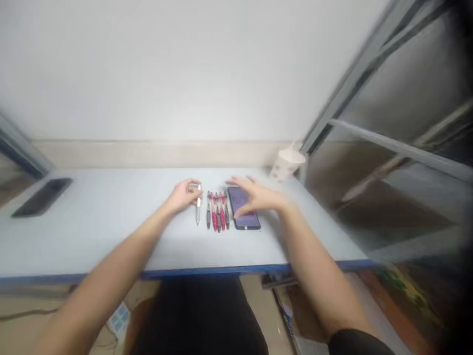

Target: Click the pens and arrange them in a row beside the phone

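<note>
Behind, white wall (207,74); below it, pale blue table (111,197). Above the phone (244,221), right hand (262,197) with spread fingers, grasping nothing; touching or not, impossible to tell. Beside the phone, row of five red and dark pens (218,216); just left of it, silver pen (198,212), pinched in fingertips of the left hand (182,195). Better to hold it lightly, parallel to the row, without brushing the pens. Blue front edge (214,270) near but apart; for moving, more room toward the left.
</note>
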Demonstrator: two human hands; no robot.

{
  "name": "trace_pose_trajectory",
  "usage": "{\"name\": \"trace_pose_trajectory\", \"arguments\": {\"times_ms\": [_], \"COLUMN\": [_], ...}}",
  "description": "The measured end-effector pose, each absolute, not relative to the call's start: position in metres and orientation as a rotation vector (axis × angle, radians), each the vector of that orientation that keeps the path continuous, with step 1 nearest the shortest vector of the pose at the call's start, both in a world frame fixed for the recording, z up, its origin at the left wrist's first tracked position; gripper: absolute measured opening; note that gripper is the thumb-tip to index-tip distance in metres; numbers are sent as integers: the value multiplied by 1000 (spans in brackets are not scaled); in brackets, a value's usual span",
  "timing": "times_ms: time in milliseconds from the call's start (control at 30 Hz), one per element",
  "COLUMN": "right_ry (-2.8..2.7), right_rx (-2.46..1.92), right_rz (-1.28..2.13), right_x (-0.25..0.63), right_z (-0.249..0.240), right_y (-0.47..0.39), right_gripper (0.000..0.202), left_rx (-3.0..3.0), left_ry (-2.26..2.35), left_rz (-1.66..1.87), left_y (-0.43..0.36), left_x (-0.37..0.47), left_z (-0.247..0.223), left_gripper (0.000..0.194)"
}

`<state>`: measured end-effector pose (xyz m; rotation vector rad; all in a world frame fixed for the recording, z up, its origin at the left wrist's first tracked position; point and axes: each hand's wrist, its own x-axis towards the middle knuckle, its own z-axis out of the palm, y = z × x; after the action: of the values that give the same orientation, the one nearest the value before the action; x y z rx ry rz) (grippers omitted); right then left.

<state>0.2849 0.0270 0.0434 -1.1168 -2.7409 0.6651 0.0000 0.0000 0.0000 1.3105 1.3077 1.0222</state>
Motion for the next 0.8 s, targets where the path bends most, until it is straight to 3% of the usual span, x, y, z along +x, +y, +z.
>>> {"name": "trace_pose_trajectory", "arguments": {"times_ms": [200,367,533,800], "right_ry": [-2878,-2925,-2912,-2794], "right_rx": [-1062,-1067,-1132,-849], "right_rz": [685,649,672,860], "right_x": [265,258,254,244], "right_z": [28,29,30,16], "right_y": [23,15,11,11], "right_gripper": [135,132,137,134], "left_rx": [1282,1312,1357,1479], "left_ry": [1284,1288,1342,1477], "left_rz": [968,964,951,926], "left_y": [4,2,-2,-6], "left_x": [-1,-1,1,3], "left_z": [-3,-1,4,5], "left_gripper": [21,30,20,26]}}
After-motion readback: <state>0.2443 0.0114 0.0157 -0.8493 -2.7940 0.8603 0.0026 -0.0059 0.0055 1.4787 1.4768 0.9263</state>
